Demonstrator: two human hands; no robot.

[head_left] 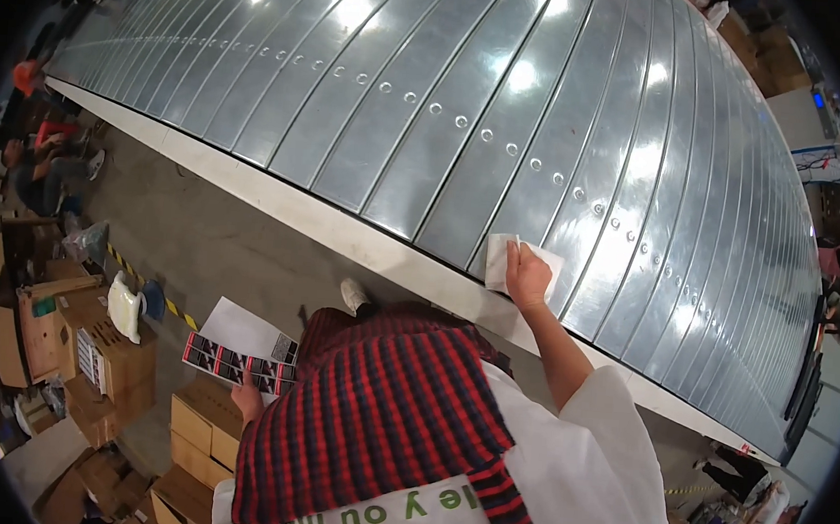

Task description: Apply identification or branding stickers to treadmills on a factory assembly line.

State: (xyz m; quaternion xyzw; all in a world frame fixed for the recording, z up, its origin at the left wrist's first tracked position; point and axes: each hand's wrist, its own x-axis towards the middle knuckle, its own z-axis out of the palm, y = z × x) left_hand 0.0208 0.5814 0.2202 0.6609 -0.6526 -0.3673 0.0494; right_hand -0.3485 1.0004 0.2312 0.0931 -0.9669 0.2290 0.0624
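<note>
Cardboard boxes (197,410) are sitting below and left of our left fingers. Our left hand (249,400) is gripping a printed sheet (219,357), fingers closed on its lower edge; the sheet is fanning out above and left of them, white with red-and-black labels. Well apart, our right hand (528,277) is gripping a white wipe (498,258), fingers bunched on it; it's spreading under and around them, resting on the slatted metal bench (446,166) near its white edge (363,234). To be doing this well, we reckon we should be flattening the wipe, pressing evenly along each slat, and holding the sheet loosely to avoid creases.
</note>
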